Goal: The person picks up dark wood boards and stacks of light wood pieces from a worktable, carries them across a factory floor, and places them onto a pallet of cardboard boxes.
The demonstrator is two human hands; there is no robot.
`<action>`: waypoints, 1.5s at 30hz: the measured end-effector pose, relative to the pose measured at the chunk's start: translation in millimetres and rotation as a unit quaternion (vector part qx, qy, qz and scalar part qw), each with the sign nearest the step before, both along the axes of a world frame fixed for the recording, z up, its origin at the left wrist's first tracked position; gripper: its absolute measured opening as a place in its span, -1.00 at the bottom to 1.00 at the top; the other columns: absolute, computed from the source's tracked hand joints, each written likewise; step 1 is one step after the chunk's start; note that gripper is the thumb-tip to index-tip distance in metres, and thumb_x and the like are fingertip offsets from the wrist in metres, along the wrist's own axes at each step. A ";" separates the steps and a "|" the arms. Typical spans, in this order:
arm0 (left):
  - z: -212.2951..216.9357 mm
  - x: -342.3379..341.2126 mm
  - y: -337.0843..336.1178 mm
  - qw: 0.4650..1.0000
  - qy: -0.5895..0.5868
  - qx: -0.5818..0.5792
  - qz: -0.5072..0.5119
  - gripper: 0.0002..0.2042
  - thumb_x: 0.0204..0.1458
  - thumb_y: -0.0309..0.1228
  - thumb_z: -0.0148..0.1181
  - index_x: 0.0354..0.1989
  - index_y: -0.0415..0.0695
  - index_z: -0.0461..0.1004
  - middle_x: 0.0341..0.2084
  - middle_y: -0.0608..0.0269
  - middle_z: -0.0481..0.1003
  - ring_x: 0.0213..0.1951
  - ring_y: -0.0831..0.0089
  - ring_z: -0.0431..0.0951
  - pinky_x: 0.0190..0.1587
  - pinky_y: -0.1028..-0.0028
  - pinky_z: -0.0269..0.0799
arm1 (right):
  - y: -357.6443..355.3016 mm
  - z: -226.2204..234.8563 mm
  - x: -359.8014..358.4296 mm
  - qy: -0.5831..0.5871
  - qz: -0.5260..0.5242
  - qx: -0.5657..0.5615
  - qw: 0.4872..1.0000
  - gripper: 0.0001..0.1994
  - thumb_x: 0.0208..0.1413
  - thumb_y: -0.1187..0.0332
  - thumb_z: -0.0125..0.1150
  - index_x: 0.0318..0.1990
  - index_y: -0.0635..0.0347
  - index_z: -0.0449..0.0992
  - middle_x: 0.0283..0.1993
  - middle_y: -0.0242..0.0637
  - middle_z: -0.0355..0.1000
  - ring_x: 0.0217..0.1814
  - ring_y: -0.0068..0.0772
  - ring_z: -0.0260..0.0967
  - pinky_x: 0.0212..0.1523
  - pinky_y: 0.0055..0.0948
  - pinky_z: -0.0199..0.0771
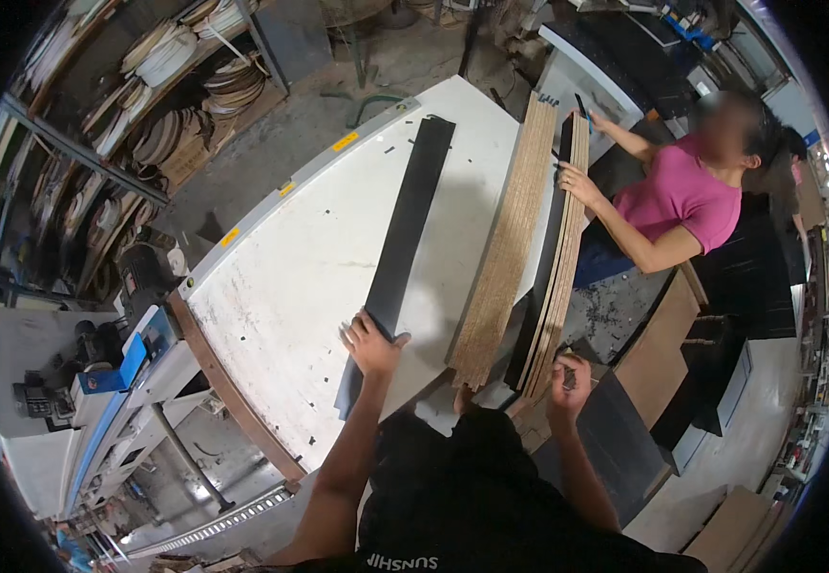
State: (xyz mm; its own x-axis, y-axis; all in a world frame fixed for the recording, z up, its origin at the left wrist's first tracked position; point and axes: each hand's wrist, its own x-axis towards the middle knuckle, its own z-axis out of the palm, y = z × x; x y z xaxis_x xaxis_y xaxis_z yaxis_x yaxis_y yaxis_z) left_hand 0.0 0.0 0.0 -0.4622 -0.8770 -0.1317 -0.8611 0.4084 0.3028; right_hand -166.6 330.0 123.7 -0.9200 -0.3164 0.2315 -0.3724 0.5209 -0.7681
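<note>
While the left hand (pixel 372 344) presses flat, fingers spread, on one black strip (pixel 400 253) already laid on the white table (pixel 281 277), the right hand (pixel 568 374) curls around the near end of the upright stacked boards (pixel 538 258), which remain unmoved.

Grey concrete floor (pixel 300 134), metal shelving (pixel 99 162) stacked with coiled edge-banding rolls (pixel 161 53) at left

Both your bare arms come up from the bottom of the picture. Your left arm stretches up to the middle, and your left hand (pixel 372 344) lies flat, palm down, fingers spread. Your right arm bends at the elbow, and your right hand (pixel 570 372) curls into a loose fist, lower right of middle.
</note>
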 end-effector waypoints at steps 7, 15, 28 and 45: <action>-1.9 16.5 -44.3 0.996 0.082 0.030 0.018 0.09 -0.34 -0.12 0.66 0.40 -0.26 0.16 0.16 -0.13 0.36 0.27 -0.11 0.31 0.40 -0.01 0.12 | -115.7 21.5 64.0 -0.071 0.109 -0.074 0.989 -0.80 0.31 0.35 0.25 -0.04 0.29 0.56 -0.10 -0.13 0.50 0.00 -0.12 0.48 0.09 -0.25 0.44; 62.0 119.8 19.8 0.983 0.180 0.017 0.030 0.03 -0.39 -0.15 0.64 0.34 -0.27 0.24 -0.04 -0.13 0.38 0.06 -0.12 0.39 0.17 0.06 0.33 | -250.3 -65.8 50.2 -0.608 0.113 -0.141 0.773 -0.10 0.17 -0.25 0.32 0.44 0.22 0.22 0.42 0.01 0.24 0.48 -0.03 0.20 0.39 -0.03 0.26; 166.4 338.9 177.1 0.972 -0.049 -0.050 0.226 0.15 -0.35 -0.04 0.60 0.45 -0.27 0.10 -0.05 -0.04 0.42 0.06 -0.04 0.42 0.22 0.09 0.24 | -193.2 -56.2 376.0 -0.688 0.234 0.033 0.686 -0.21 0.29 -0.10 0.26 0.48 0.22 0.19 0.42 -0.19 0.31 0.44 -0.21 0.20 0.44 -0.29 0.15; 163.1 665.2 482.0 0.840 0.047 -0.148 0.520 -0.05 -0.60 -0.25 0.63 0.17 -0.13 0.36 -0.19 0.02 0.41 -0.06 -0.04 0.41 0.05 0.04 0.27 | -400.9 184.0 658.5 -0.259 0.836 0.333 0.352 -0.62 0.48 0.03 -0.03 -0.01 0.05 0.65 -0.27 -0.54 0.54 -0.36 -0.69 0.40 -0.26 -0.61 0.42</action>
